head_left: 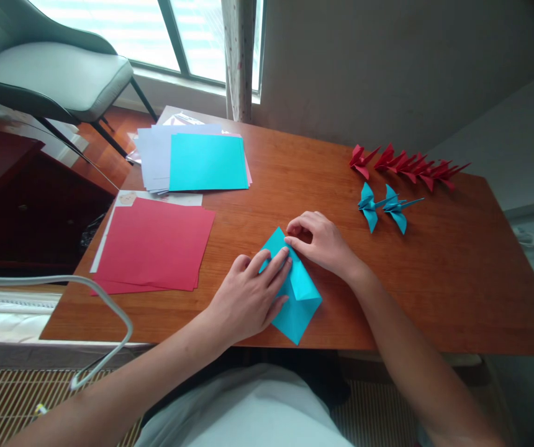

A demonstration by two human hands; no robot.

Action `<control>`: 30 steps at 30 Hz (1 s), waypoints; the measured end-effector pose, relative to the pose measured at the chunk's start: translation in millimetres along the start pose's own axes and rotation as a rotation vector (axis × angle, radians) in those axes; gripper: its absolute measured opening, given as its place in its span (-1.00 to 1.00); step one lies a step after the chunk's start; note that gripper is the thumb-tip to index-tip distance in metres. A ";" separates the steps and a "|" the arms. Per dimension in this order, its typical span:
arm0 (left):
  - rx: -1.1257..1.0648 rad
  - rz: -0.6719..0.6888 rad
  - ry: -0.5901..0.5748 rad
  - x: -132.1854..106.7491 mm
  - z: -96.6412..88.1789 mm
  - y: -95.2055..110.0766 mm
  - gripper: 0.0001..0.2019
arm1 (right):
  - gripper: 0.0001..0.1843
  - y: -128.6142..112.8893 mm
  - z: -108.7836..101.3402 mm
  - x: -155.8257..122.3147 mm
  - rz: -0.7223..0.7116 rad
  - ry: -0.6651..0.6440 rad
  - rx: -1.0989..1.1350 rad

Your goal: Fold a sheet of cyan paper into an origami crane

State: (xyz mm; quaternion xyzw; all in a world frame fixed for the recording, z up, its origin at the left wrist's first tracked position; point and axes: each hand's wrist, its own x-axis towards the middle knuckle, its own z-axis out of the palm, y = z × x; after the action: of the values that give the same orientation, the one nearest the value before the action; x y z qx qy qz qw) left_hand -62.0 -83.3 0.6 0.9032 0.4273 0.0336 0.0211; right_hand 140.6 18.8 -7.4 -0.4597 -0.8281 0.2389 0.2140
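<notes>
A blue sheet of origami paper (295, 316) lies on the table near its front edge, turned cornerwise to me, with its right side folded inward. My left hand (257, 288) rests flat on the paper with its fingers spread, covering the left part of it. At the upper right edge, my right hand (319, 241) pinches the folded paper between thumb and forefinger. The exact fold under my fingers is partly hidden.
Red sheets (155, 245) lie at the left, with blue sheets (208, 162) on pale paper (153, 155) behind. Several red paper cranes (407, 164) and two blue paper cranes (368, 205) stand at the back right. A chair (57, 74) is beyond the left corner.
</notes>
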 end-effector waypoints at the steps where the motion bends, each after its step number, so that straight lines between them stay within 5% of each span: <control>1: 0.003 -0.002 0.003 0.1 0.0 0.0 -0.44 | -0.93 0.8 -3.3 -3.3 -0.007 -0.022 0.005; 22: -0.005 0.010 0.004 0.1 2.3 -0.8 -0.42 | -0.77 4.7 -23.1 -18.8 -0.047 -0.188 0.016; 30: -0.005 0.007 -0.005 0.6 1.5 -0.6 -0.43 | -0.84 7.4 -17.2 -16.7 -0.025 -0.140 0.018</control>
State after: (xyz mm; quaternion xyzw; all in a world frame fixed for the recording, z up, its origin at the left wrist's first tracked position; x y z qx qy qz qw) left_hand -62.0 -82.5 -0.9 0.9047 0.4242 0.0325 0.0245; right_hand 163.4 11.2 -0.3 -0.4296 -0.8446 0.2752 0.1625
